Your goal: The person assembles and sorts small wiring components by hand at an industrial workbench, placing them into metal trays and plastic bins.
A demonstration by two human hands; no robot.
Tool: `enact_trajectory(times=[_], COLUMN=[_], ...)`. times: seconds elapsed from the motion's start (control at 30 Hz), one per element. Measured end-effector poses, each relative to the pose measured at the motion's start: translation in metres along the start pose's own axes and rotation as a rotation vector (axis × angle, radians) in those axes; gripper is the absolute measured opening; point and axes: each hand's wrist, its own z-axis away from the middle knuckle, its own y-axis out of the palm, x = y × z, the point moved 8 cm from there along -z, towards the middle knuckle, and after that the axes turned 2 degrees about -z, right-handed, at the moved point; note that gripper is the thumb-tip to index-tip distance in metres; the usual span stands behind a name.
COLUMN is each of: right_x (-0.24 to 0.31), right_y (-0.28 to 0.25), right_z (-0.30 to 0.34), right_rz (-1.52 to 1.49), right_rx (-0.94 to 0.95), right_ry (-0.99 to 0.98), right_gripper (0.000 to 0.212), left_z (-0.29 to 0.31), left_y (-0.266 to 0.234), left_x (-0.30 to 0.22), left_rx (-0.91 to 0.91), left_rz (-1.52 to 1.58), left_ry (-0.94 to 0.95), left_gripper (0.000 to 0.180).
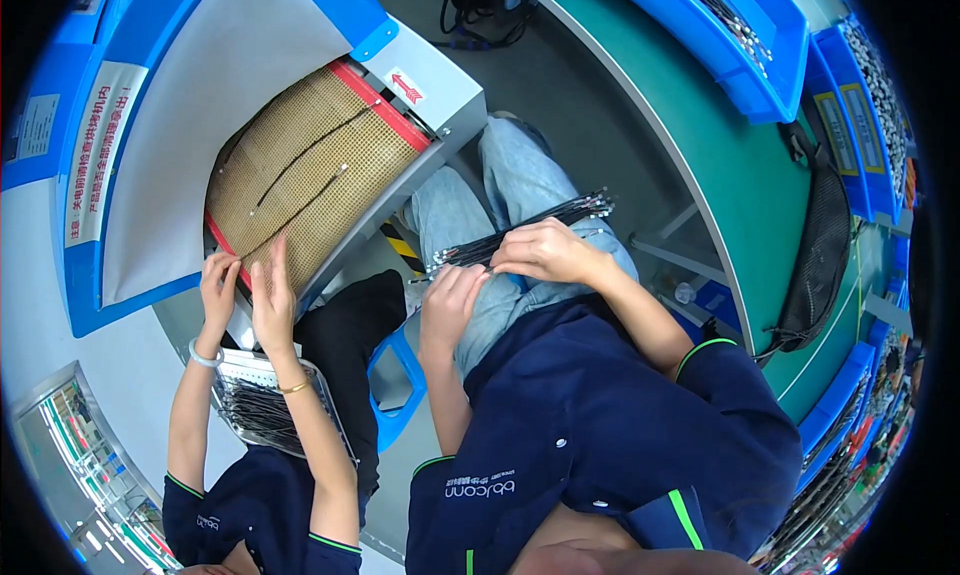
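Observation:
My left hand (452, 300) and my right hand (543, 250) meet over my lap, fingertips pinched close together. Between them is the end of a thin black cable, mostly covered by the fingers. Just beyond the fingertips, a bundle of black cables (572, 211) with small metallic ends lies across my jeans, running from the left thigh to the right. Part of this bundle is hidden behind both hands.
At left, a co-worker's hands (268, 293) reach to a brown mesh conveyor belt (320, 140) carrying several black cables. A metal tray (228, 363) of cables rests below them. At right stand a green table (640, 35), blue bins (775, 90) and a black pouch (815, 245).

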Motion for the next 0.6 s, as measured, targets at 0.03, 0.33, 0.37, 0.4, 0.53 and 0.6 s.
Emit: enact_trajectory(times=[0.03,0.33,0.37,0.4,0.53,0.6], right_x=[-0.001,-0.001,0.001,0.004,0.006,0.002], right_y=[0.002,-0.005,-0.006,-0.006,-0.015,-0.016], right_z=[-0.001,-0.006,-0.006,-0.008,-0.006,-0.004], right_rz=[-0.013,-0.033,-0.033,-0.021,-0.024,-0.061], right_rx=[0.034,-0.005,-0.005,0.002,-0.053,-0.042], right_ry=[0.022,0.094,0.095,0.073,0.019,0.045], right_gripper=[0.014,0.015,0.015,0.014,0.013,0.013], left_z=[0.0,-0.005,-0.005,-0.004,-0.001,-0.001], left_y=[-0.003,-0.024,-0.024,-0.025,-0.031,-0.032], left_x=[-0.004,-0.029,-0.029,-0.029,-0.027,-0.028], left_rx=[-0.045,-0.28,-0.279,-0.291,-0.337,-0.347], left_rz=[-0.091,-0.005,-0.005,0.01,0.028,0.024], left_ry=[0.077,0.161,0.161,0.164,0.163,0.168], left_gripper=[0.014,0.018,0.018,0.018,0.02,0.019])
